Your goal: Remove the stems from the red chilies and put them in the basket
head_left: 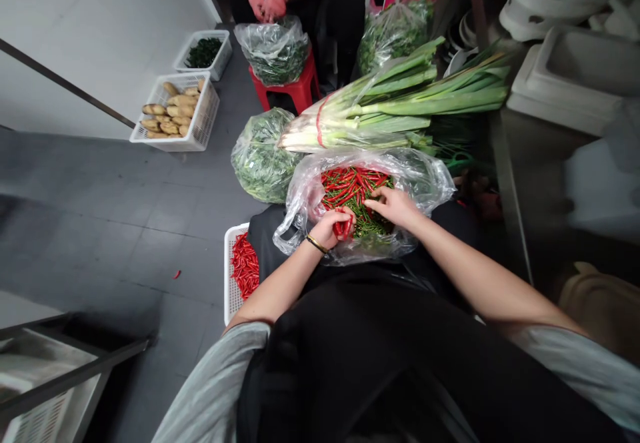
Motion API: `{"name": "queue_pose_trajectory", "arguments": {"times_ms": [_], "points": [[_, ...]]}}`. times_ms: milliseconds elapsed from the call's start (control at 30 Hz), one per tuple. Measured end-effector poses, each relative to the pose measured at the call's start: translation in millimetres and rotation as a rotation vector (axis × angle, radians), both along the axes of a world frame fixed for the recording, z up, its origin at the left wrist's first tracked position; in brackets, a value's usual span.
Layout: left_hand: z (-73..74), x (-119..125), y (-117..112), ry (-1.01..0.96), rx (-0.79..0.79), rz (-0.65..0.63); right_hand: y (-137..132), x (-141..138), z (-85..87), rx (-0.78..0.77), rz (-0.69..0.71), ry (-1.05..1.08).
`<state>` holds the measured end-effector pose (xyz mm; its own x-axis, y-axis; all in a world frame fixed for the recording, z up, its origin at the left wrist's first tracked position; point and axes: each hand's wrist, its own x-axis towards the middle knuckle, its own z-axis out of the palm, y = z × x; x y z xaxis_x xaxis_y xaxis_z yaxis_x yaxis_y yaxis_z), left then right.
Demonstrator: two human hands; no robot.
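My left hand (336, 228) is closed around several red chili peppers (343, 229) at the near left edge of a clear plastic bag (427, 175). Inside the bag lies a heap of red chilies (350, 184) with green stems (373, 224) showing on the near side. My right hand (395, 207) reaches over the heap from the right, thumb and forefinger bent and a little apart above the stems; I see nothing between them. The bag rests on my lap. Beside my left leg stands a white basket (229, 283) of loose red chilies (245, 267).
Leeks (370, 109) and a bag of greens (265, 156) lie just beyond. A co-worker's gloved hands (267, 4) are over bagged greens on a red stool (304, 86). A potato basket (204, 119) stands left; one chili (177, 274) lies on the floor. Metal shelving (510, 183) borders the right.
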<state>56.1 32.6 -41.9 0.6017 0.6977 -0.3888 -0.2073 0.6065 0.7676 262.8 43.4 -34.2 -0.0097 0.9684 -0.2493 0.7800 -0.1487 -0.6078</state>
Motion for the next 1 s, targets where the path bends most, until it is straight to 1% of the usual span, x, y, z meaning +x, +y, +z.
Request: {"name": "queue_pose_trajectory", "arguments": {"times_ms": [33,67,100,167,233,333,400,433,500,533,600,633,700,733,767,833,900,933,967,1000], "points": [[-1.9,1,0,-0.053,-0.061,0.026,8,-3,-3.7,0.039,0.023,-0.109],[-3.1,2,0,-0.086,-0.094,0.037,13,-5,-6.9,0.053,0.039,-0.168],[-3.6,3,-1,-0.095,-0.107,0.035,16,-6,-9.4,0.055,0.049,-0.18],[-3.6,7,-4,-0.058,-0.091,0.043,13,-6,-10.8,0.038,0.028,-0.079],[-3.2,13,-7,0.028,-0.035,0.073,2,-5,-7.0,-0.019,-0.025,0.145],[-2.5,20,-8,0.177,0.118,0.071,-20,-7,4.6,-0.102,-0.049,0.454],[-0.5,21,-8,0.275,0.298,0.024,-30,-13,11.1,-0.161,-0.046,0.589],[1.5,19,-7,0.321,0.402,0.003,-33,-17,12.9,-0.213,-0.067,0.665],[7.8,14,-6,0.4,0.587,-0.03,-33,-25,13.3,-0.372,-0.153,0.843],[11.9,10,-6,0.421,0.65,-0.049,-32,-29,12.2,-0.45,-0.2,0.925],[21.0,4,-8,0.414,0.712,-0.107,-28,-34,8.6,-0.567,-0.247,1.022],[25.2,1,-10,0.386,0.716,-0.148,-25,-34,6.6,-0.604,-0.24,1.033],[30.6,-1,-13,0.286,0.665,-0.226,-20,-32,4.2,-0.629,-0.156,0.957],[31.1,-2,-14,0.228,0.599,-0.23,-16,-28,4.1,-0.602,-0.075,0.845],[30.2,-3,-14,0.163,0.503,-0.199,-12,-25,4.8,-0.539,0.023,0.674],[24.9,-6,-9,0.009,0.251,-0.056,-1,-18,7.8,-0.305,0.197,0.218],[18.5,-10,0,-0.131,0.012,0.079,12,-17,10.7,-0.027,0.283,-0.204],[16.2,-12,4,-0.172,-0.071,0.107,19,-18,11.4,0.067,0.307,-0.347],[14.7,-13,8,-0.179,-0.123,0.11,26,-20,11.3,0.114,0.334,-0.442],[14.0,-13,11,-0.156,-0.152,0.1,32,-22,10.7,0.123,0.373,-0.499]]}}
